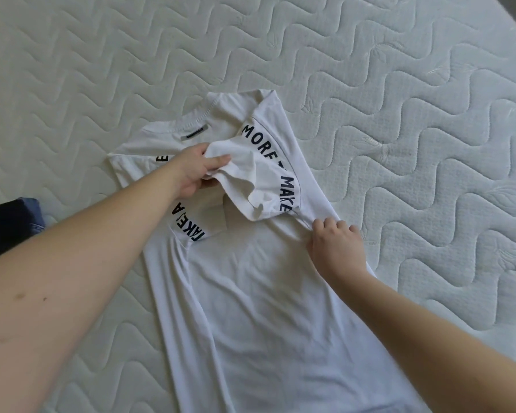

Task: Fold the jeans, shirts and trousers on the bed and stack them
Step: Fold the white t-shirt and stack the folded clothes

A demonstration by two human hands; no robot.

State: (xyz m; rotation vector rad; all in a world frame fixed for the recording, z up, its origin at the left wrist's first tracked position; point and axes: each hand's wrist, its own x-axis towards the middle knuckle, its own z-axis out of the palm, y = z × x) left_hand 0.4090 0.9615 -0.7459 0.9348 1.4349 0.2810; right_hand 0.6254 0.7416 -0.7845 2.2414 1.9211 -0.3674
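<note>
White cotton, a shirt (pixel 251 308) lies spread on the bed (pixel 414 99), collar away from me; my left hand (pixel 195 172) has its grip closed round the right sleeve (pixel 245 177), lifting it in across the chest; my right hand (pixel 335 244) has fingers curled, pinching the side seam just under that sleeve. I judge the job early for this shirt: the left sleeve looks already turned in, the right one is mid-fold, the body not yet halved; no stack shows; something of dark denim (pixel 9 225) sits at the left edge, its state unclear. Black print on the sleeves reads "MORE" and "MAKE"; the grey collar label (pixel 194 133) is too small to read.
</note>
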